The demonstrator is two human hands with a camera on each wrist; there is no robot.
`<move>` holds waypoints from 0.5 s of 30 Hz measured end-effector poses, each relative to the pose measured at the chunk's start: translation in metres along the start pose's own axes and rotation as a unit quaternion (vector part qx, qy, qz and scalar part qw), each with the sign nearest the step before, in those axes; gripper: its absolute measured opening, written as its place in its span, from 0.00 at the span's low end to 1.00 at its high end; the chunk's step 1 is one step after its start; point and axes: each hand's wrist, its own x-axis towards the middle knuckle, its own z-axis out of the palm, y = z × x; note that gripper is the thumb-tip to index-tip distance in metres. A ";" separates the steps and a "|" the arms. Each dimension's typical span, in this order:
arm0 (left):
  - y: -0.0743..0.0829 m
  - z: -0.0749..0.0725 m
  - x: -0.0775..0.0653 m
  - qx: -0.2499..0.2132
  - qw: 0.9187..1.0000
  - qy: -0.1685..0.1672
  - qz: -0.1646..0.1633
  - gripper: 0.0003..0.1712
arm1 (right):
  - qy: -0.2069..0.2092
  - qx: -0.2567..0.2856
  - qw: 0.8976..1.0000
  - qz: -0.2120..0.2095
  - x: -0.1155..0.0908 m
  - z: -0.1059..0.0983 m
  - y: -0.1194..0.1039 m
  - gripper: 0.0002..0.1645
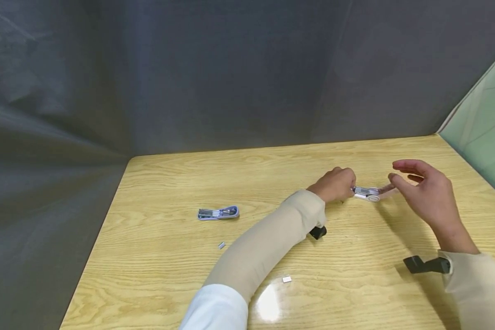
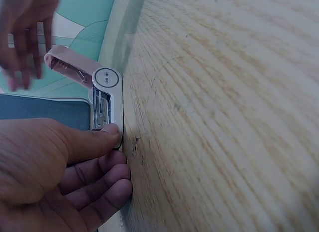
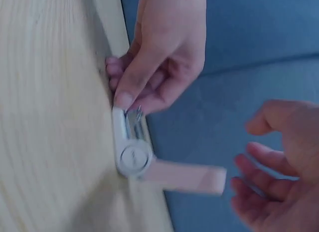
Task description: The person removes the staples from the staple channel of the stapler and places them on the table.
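Note:
A pink and white stapler (image 1: 367,194) is swung open at its hinge on the right part of the table. Between thumb and fingers, my left hand (image 1: 334,184) pinches the end of its white base; in the left wrist view the thumb presses on the metal magazine (image 2: 101,107). The pink top arm (image 3: 187,177) sticks out from the hinge. Just beyond its tip, my right hand (image 3: 279,167) hovers with loosely bent fingers, apart from the stapler and holding nothing. Part of the base is hidden under my left fingers.
Left of my left arm lies a blue stapler (image 1: 218,213), also opened. A small strip of staples (image 1: 221,245) is nearer me, and a small whitish block (image 1: 286,278) lies by the front. A dark curtain (image 1: 239,78) hangs behind the wooden table (image 1: 161,183).

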 end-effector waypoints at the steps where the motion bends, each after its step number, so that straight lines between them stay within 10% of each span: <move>1: 0.000 0.000 0.000 0.000 1.000 0.000 -0.001 0.13 | 0.021 0.008 1.000 -0.011 -0.001 0.002 -0.006 0.19; 5: -0.001 -0.001 0.000 0.003 1.000 0.002 -0.006 0.12 | 0.039 0.020 0.997 -0.056 -0.003 0.011 -0.025 0.15; 15: 0.000 -0.001 0.001 0.004 1.000 0.008 -0.008 0.10 | -0.100 -0.085 0.989 -0.075 0.005 0.026 -0.017 0.09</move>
